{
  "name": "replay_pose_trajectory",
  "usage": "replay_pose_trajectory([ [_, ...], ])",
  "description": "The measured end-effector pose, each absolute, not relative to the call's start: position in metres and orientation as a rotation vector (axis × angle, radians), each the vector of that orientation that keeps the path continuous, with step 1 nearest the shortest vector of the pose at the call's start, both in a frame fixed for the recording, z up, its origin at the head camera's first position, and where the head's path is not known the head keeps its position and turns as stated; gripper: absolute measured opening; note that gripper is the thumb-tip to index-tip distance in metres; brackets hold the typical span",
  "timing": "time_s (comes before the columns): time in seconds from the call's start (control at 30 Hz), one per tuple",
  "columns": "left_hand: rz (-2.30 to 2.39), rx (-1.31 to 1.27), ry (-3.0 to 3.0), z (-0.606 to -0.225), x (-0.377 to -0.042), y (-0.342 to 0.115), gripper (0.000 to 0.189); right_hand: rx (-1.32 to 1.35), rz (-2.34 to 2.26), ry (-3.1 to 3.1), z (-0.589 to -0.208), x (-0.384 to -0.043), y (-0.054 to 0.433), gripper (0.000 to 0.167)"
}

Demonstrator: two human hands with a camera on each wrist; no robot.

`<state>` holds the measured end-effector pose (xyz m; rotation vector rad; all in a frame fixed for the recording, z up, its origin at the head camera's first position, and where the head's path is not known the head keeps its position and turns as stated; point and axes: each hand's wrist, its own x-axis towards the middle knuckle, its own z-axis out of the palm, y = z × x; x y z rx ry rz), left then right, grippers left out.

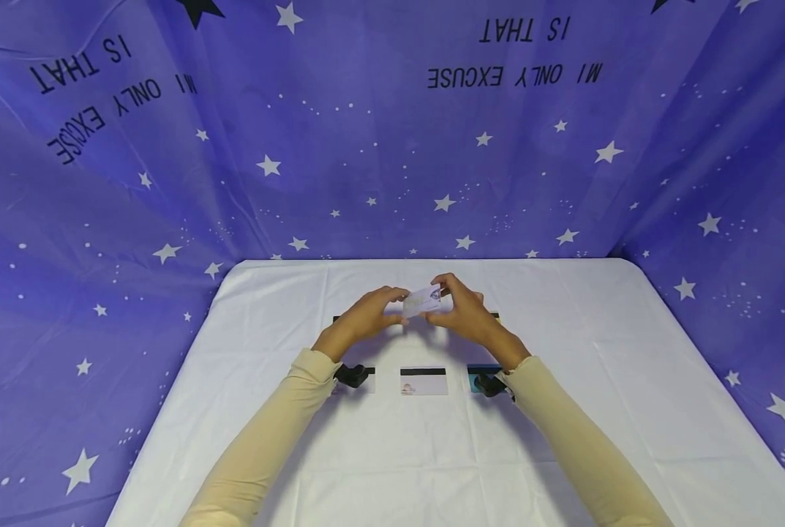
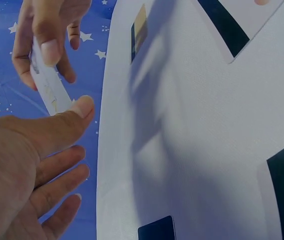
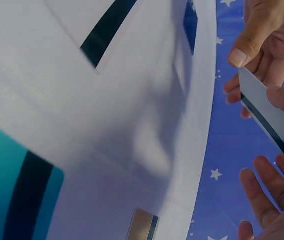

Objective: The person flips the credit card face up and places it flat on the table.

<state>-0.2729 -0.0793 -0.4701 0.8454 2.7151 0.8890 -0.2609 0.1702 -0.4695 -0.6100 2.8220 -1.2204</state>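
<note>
A white plastic card [image 1: 421, 301] with a small dark print at its right end is held up above the table between both hands. My left hand [image 1: 369, 313] pinches its left end between thumb and fingers. At the opposite end, my right hand [image 1: 464, 313] grips it with thumb and forefinger. The side with the dark stripe of this card [image 3: 269, 120] shows in the right wrist view. In the left wrist view, the left thumb [image 2: 74, 117] lies at the card's near end, the other fingers spread below.
On the white-clothed table [image 1: 405, 454] lie several striped cards: a white card [image 1: 423, 388] in the middle, a teal card [image 3: 12, 150] at right and a pale card [image 1: 367, 385] at left. Others are partly hidden behind the hands. A purple star-printed curtain [image 1: 379, 146] surrounds the table.
</note>
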Motion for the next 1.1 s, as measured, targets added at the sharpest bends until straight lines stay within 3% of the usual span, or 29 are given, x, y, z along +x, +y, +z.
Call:
replay_pose_trajectory([
  [1.1, 0.554, 0.665, 2.832, -0.484, -0.266, -0.078, 0.056, -0.614, -0.721, 2.882, -0.499, -0.268, 0.175, 0.062],
])
